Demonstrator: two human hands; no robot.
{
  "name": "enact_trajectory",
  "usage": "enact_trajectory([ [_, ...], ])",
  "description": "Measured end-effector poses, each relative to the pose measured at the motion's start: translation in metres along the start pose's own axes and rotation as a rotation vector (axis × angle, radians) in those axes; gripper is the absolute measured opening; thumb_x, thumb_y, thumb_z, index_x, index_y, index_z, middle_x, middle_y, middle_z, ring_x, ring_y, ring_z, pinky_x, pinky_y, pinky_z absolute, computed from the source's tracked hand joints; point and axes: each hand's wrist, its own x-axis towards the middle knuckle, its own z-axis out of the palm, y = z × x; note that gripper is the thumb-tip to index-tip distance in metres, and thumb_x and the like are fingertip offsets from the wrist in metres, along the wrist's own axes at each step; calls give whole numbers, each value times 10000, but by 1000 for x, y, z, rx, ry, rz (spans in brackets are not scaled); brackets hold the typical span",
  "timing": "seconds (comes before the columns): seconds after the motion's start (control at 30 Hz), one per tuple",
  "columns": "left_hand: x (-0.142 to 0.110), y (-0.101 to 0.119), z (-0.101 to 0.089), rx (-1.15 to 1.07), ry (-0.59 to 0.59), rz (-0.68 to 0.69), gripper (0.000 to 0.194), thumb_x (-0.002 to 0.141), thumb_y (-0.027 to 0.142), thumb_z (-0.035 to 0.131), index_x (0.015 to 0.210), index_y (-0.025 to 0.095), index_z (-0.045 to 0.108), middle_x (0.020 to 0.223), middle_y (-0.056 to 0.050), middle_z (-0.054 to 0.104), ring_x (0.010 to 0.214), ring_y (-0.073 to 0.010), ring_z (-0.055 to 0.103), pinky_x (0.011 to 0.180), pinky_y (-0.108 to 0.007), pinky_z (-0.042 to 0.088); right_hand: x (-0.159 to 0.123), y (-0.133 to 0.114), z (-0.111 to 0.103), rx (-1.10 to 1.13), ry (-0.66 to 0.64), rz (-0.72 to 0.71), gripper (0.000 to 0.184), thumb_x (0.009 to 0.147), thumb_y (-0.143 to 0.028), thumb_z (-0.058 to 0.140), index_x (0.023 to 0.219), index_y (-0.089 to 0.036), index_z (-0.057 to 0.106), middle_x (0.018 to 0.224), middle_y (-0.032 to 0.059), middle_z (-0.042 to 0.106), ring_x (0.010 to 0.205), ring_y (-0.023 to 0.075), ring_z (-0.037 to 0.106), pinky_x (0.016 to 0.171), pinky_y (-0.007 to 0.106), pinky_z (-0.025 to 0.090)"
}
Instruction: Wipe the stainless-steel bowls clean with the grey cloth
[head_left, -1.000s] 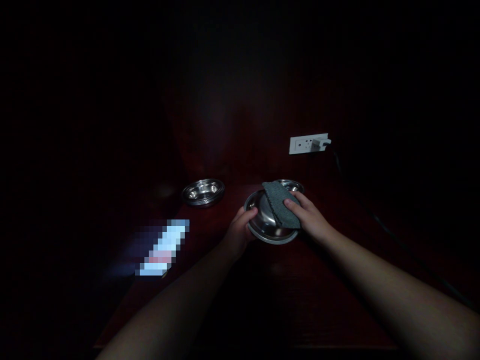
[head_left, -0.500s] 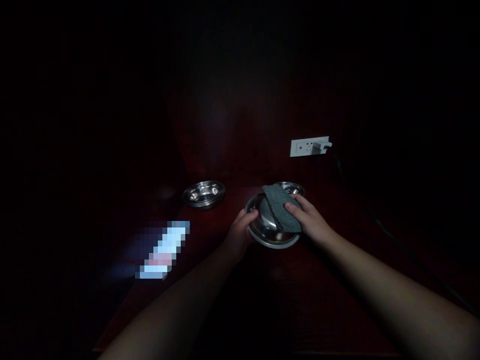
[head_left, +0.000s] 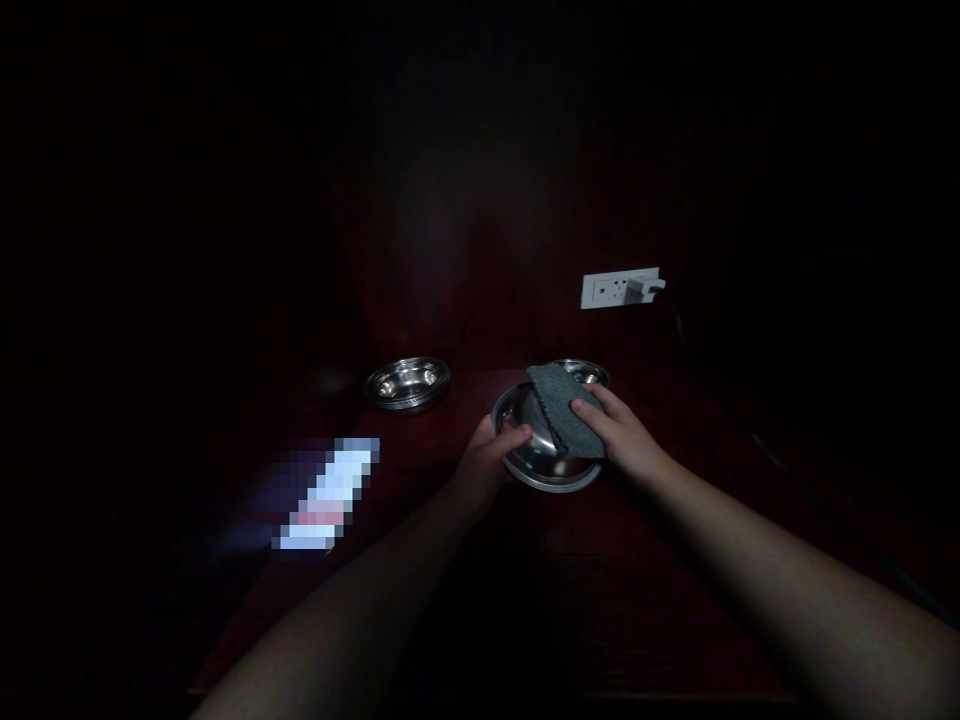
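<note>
My left hand (head_left: 489,462) grips the left rim of a steel bowl (head_left: 541,465), tilted up toward me above a dark red table (head_left: 615,560). My right hand (head_left: 619,432) presses a grey cloth (head_left: 559,408) against the bowl's inside and right rim, fingers closed over the cloth. Just behind the held bowl, the edge of another steel bowl (head_left: 583,370) shows on the table.
A third steel bowl (head_left: 408,383) sits on the table at the left. A white wall socket (head_left: 619,288) with a plug and a dark cable (head_left: 757,440) is at the back right. A bright blurred patch (head_left: 327,495) lies at the left. The room is very dark.
My left thumb has slid further over the bowl's rim. The cloth and right hand shifted slightly on the bowl. The bowl stays in about the same place.
</note>
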Motion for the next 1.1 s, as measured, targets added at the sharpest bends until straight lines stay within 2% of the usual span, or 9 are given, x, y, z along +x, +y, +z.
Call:
enact_trajectory([
  [0.27, 2, 0, 1, 35, -7, 32, 508, 679, 337, 732, 1125, 146, 584, 1031, -105, 675, 966, -264, 632, 831, -366, 481, -1, -4, 1, -25, -15, -8, 409, 726, -492, 656, 1000, -199, 575, 891, 27, 636, 777, 186, 600, 711, 319, 476],
  [0.4, 1, -4, 0, 140, 152, 19, 571, 674, 432, 741, 1141, 174, 540, 1069, -104, 658, 1003, -277, 619, 839, -391, 485, -4, -7, 2, -151, -10, -74, 405, 730, -480, 657, 1018, -209, 568, 923, 39, 633, 824, 214, 603, 735, 344, 486],
  [0.5, 2, -9, -5, 211, 245, 40, 664, 601, 376, 806, 1163, 203, 498, 1115, -104, 640, 1035, -285, 605, 887, -424, 462, -6, -9, 1, -256, 0, -158, 434, 732, -461, 667, 1074, -220, 551, 997, 55, 623, 904, 238, 595, 791, 367, 477],
  [0.7, 5, -16, -11, 262, 271, 86, 724, 497, 257, 864, 1125, 197, 511, 1159, -126, 614, 1077, -324, 575, 916, -481, 438, -7, -9, 0, -323, -2, -220, 492, 714, -450, 693, 1127, -229, 542, 1063, 68, 611, 979, 269, 582, 863, 409, 455],
  [0.9, 4, -14, -6, 263, 258, 69, 775, 494, 239, 863, 1163, 189, 476, 1196, -128, 595, 1096, -315, 568, 925, -468, 443, -6, -7, -1, -326, -10, -230, 511, 723, -456, 687, 1148, -220, 533, 1100, 77, 595, 1005, 271, 572, 886, 412, 441],
  [1.1, 5, -16, -7, 247, 256, 88, 746, 495, 216, 858, 1144, 181, 492, 1188, -126, 601, 1107, -315, 562, 936, -467, 436, -6, -6, -1, -293, -17, -236, 439, 767, -466, 637, 1120, -222, 542, 1074, 64, 600, 987, 255, 571, 879, 399, 441],
])
